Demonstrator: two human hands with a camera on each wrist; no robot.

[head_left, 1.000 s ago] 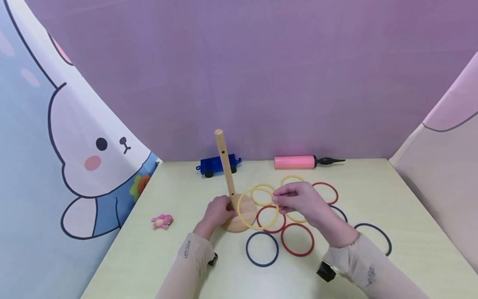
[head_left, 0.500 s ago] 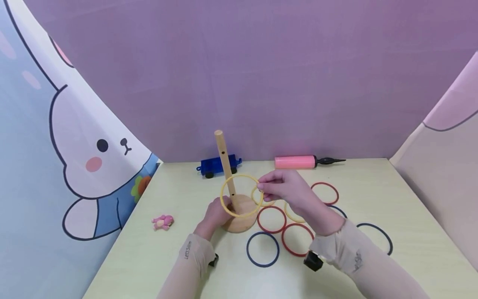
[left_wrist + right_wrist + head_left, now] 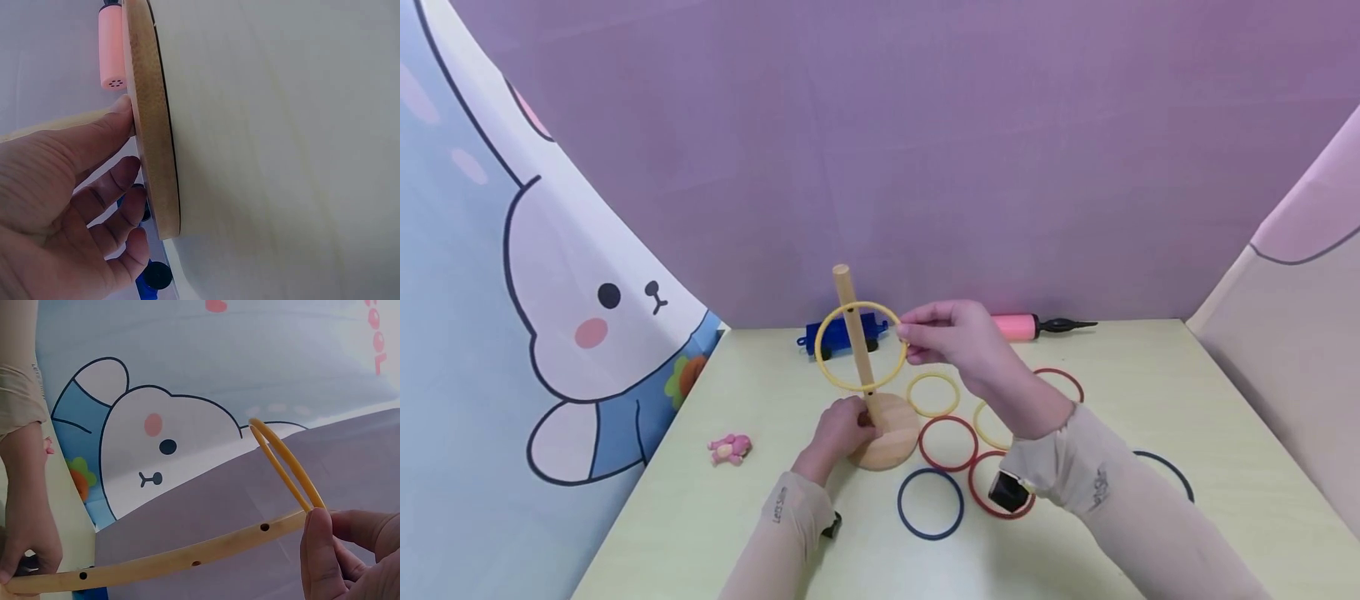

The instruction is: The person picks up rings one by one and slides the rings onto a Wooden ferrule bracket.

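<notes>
My left hand [image 3: 842, 425] grips the foot of an upright wooden post [image 3: 860, 354], with thumb and fingertips close over the round base [image 3: 891, 450] of this ring toss stand. In the left wrist view, the thumb lies against the base's upper face. A yellow ring [image 3: 857, 389] is pinched between thumb and fingers of my right hand [image 3: 958, 337], raised right of the post. From the head, the ring overlaps the upper post. In the right wrist view, the ring [image 3: 290, 457] appears nearly edge-on beside the post's top end, not around it.
Several rings lie flat right of the base, among them a yellow ring [image 3: 934, 416], a red ring [image 3: 921, 442] and a blue ring [image 3: 931, 538]. Behind stand a blue toy cart [image 3: 808, 342] and a pink hand pump [image 3: 1015, 327]. A pink toy bear [image 3: 730, 448] lies left.
My right hand has moved left and up with the yellow ring, from low beside the base to the post's upper part. My left hand stays at the post's foot.
</notes>
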